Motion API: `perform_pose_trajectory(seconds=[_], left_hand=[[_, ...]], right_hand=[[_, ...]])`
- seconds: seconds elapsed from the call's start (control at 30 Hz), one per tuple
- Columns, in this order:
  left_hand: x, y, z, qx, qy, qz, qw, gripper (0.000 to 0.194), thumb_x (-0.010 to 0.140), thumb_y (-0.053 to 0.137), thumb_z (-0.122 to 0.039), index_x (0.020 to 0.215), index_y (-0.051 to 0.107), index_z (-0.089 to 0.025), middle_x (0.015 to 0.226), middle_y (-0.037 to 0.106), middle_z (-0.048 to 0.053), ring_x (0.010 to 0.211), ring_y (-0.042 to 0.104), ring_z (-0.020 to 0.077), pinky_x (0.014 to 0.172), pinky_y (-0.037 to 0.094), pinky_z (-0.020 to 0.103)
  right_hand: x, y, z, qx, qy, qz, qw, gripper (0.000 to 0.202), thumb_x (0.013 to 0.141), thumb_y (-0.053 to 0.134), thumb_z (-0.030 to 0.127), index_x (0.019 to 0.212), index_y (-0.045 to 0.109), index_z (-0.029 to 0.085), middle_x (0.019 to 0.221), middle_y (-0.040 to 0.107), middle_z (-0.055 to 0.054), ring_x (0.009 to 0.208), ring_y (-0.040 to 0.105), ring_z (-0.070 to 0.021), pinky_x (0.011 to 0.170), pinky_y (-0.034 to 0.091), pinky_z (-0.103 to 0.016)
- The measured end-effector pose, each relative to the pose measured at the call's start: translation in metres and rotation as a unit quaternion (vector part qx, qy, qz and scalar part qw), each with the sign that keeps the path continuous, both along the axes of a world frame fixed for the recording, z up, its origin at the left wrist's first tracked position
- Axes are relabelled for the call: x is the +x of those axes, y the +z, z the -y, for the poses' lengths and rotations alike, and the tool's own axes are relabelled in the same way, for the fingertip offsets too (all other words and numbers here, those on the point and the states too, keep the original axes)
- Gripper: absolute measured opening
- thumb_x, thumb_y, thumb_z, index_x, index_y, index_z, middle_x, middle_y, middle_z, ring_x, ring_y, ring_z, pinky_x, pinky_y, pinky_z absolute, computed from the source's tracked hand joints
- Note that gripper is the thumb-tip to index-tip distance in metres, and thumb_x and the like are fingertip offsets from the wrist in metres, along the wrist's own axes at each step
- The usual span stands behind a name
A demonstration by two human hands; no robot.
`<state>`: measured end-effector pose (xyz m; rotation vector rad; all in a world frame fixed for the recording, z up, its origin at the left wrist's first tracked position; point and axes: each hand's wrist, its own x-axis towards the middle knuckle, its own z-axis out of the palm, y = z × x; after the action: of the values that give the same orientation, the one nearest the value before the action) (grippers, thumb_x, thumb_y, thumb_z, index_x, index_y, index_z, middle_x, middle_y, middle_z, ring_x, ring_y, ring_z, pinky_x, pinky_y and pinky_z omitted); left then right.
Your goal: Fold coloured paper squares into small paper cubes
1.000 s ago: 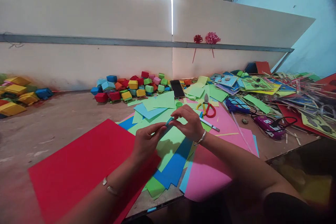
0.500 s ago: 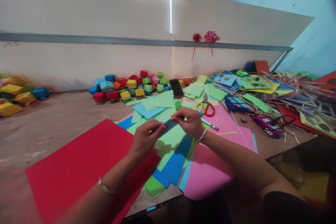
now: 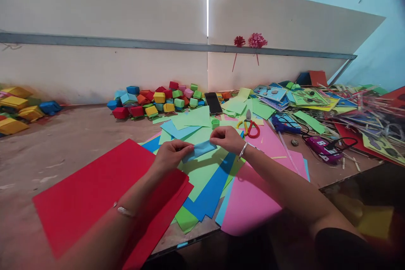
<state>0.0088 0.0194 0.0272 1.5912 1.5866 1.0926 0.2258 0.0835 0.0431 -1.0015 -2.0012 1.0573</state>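
Observation:
A light blue strip of paper (image 3: 201, 149) is stretched between my two hands, its flat face toward me. My left hand (image 3: 172, 155) pinches its left end, while my right hand (image 3: 228, 138) grips the right end between thumb and fingers. Beneath them lie overlapping green sheets (image 3: 202, 179) and blue sheets (image 3: 215, 190). Red sheets (image 3: 104, 190) lie under my left forearm, and pink sheets (image 3: 253, 198) under my right. Just beyond my right hand is a tiny green paper piece (image 3: 215, 123), with red and yellow-handled scissors (image 3: 249, 125) to its right.
Colourful paper boxes (image 3: 158, 100) are heaped along the white panel, with more yellow ones (image 3: 14, 103) at far left. A black phone (image 3: 213, 103) lies behind the sheets. On the right are a blue glue gun (image 3: 285, 124), a purple power strip (image 3: 322, 149) and cluttered sticks (image 3: 376, 112).
The blue strip has turned so its broad face shows more. My left hand has shifted slightly left and up, and the hands are a little farther apart.

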Motion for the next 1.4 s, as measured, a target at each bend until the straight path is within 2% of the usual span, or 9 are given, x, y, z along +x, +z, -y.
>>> perform_pose_trajectory(seconds=[0.17,0.33,0.53,0.67,0.8,0.9,1.03,1.2,1.4], left_hand=[[0.002,-0.006,-0.001,0.025,0.013,-0.112,0.993,0.029,0.069,0.063,-0.041,0.080,0.079,-0.020,0.067,0.069,0.004,0.064,0.057,0.0188,0.057,0.037,0.029],[0.001,-0.019,-0.006,0.062,-0.029,-0.198,0.978,0.016,0.074,0.063,-0.030,0.074,0.078,-0.022,0.071,0.070,0.004,0.069,0.059,0.0197,0.063,0.042,0.029],[0.002,-0.033,-0.010,0.166,-0.067,-0.306,0.935,0.022,0.082,0.058,-0.020,0.083,0.080,-0.022,0.088,0.068,0.008,0.083,0.061,0.0223,0.067,0.043,0.031],[0.000,-0.035,-0.011,0.131,-0.150,-0.308,0.930,0.033,0.086,0.049,-0.014,0.091,0.081,-0.023,0.088,0.068,0.007,0.078,0.063,0.0193,0.066,0.044,0.029],[-0.004,-0.032,-0.013,0.106,-0.170,-0.283,0.938,0.024,0.085,0.059,-0.020,0.097,0.080,-0.021,0.092,0.070,0.007,0.084,0.065,0.0208,0.072,0.047,0.029],[-0.008,-0.031,-0.016,0.102,-0.188,-0.276,0.937,0.024,0.083,0.061,-0.019,0.097,0.080,-0.022,0.091,0.070,0.006,0.086,0.065,0.0206,0.075,0.048,0.029],[-0.012,-0.033,-0.018,0.098,-0.196,-0.272,0.937,0.026,0.083,0.060,-0.019,0.100,0.079,-0.024,0.094,0.070,0.006,0.086,0.065,0.0195,0.075,0.049,0.028],[-0.012,-0.034,-0.018,0.093,-0.203,-0.268,0.937,0.029,0.084,0.056,-0.024,0.102,0.080,-0.024,0.096,0.068,0.007,0.084,0.063,0.0200,0.072,0.048,0.028],[-0.005,-0.035,-0.016,0.107,-0.216,-0.301,0.923,0.036,0.085,0.049,-0.022,0.106,0.078,-0.029,0.090,0.063,0.006,0.079,0.059,0.0195,0.069,0.045,0.030]], right_hand=[[-0.004,-0.009,0.001,0.081,-0.006,0.172,0.982,0.005,0.074,0.071,0.011,0.077,0.069,0.014,0.066,0.063,0.003,0.064,0.053,-0.0091,0.063,0.035,-0.021],[-0.010,-0.014,0.005,0.151,0.011,0.321,0.935,0.002,0.081,0.069,0.013,0.082,0.071,0.014,0.079,0.069,-0.003,0.076,0.057,-0.0137,0.066,0.033,-0.024],[-0.014,-0.013,0.006,0.202,0.035,0.412,0.888,0.010,0.087,0.064,0.016,0.089,0.074,0.015,0.088,0.070,-0.007,0.087,0.057,-0.0182,0.069,0.034,-0.027],[-0.015,-0.009,0.013,0.265,0.046,0.443,0.855,0.014,0.090,0.061,0.018,0.089,0.075,0.015,0.103,0.068,-0.011,0.097,0.056,-0.0210,0.075,0.036,-0.030],[-0.026,-0.009,0.041,0.330,0.096,0.475,0.810,0.029,0.100,0.044,0.017,0.108,0.071,0.014,0.097,0.067,-0.013,0.094,0.055,-0.0232,0.072,0.038,-0.034],[-0.035,-0.012,0.065,0.363,0.121,0.478,0.790,0.034,0.100,0.037,0.013,0.111,0.069,0.009,0.101,0.066,-0.016,0.097,0.054,-0.0250,0.073,0.040,-0.038],[-0.040,-0.007,0.081,0.338,0.142,0.532,0.763,0.030,0.096,0.043,0.012,0.100,0.072,0.007,0.105,0.066,-0.019,0.097,0.054,-0.0280,0.073,0.041,-0.041],[-0.035,0.003,0.078,0.234,0.063,0.633,0.735,0.036,0.093,0.039,0.005,0.096,0.074,0.005,0.099,0.067,-0.024,0.092,0.055,-0.0313,0.069,0.038,-0.043],[-0.029,0.008,0.074,0.184,0.021,0.623,0.760,0.035,0.091,0.040,0.004,0.091,0.074,0.009,0.096,0.067,-0.024,0.093,0.057,-0.0305,0.071,0.039,-0.042]])
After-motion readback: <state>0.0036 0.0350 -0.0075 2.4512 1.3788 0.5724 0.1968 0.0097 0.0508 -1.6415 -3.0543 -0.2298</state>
